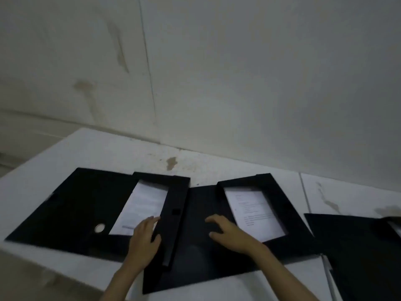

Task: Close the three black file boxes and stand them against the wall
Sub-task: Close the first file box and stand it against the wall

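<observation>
Three black file boxes lie open and flat on a white table (91, 153). The left box (71, 209) holds white papers (143, 207). The middle box (282, 213) also holds a printed sheet (253, 211), and its open lid (195, 246) overlaps the left box's right wall. The right box (358, 246) is cut off by the frame edge. My left hand (144, 237) rests on the left box's right wall and the papers' edge, fingers apart. My right hand (230, 231) lies flat on the middle box's lid, next to the tray.
A stained, pale wall (238, 83) rises right behind the table, with a bare strip of tabletop between it and the boxes. The table's left corner (82, 131) is near the left box. A seam (304, 194) splits the tabletop at the right.
</observation>
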